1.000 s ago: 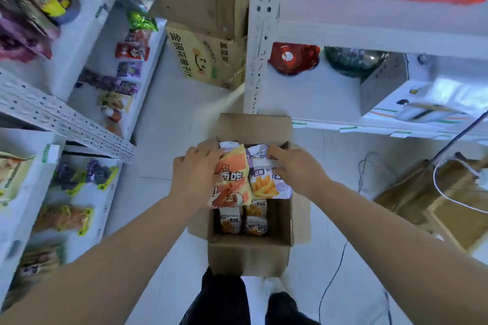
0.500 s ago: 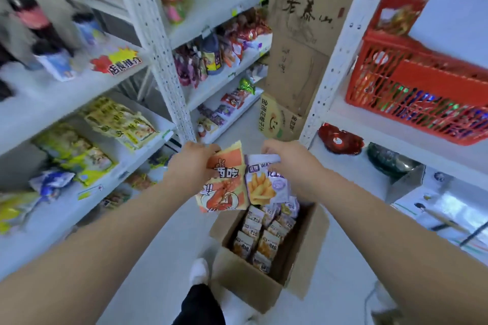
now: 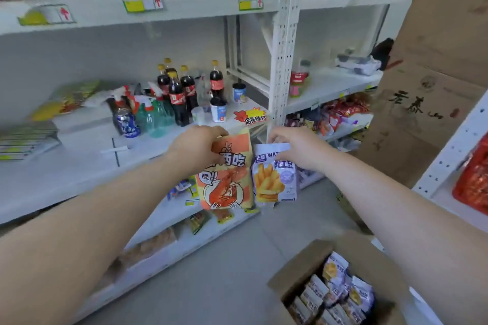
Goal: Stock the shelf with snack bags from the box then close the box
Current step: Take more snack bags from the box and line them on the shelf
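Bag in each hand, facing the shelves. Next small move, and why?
Probably reach forward and set both on the bare white shelf: left hand grips the shrimp bag, right hand pinches the fries bag, both hanging in front of it.

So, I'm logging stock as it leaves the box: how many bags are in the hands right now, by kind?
Orange shrimp bag, left hand: 1
White fries bag, right hand: 1
Total: 2
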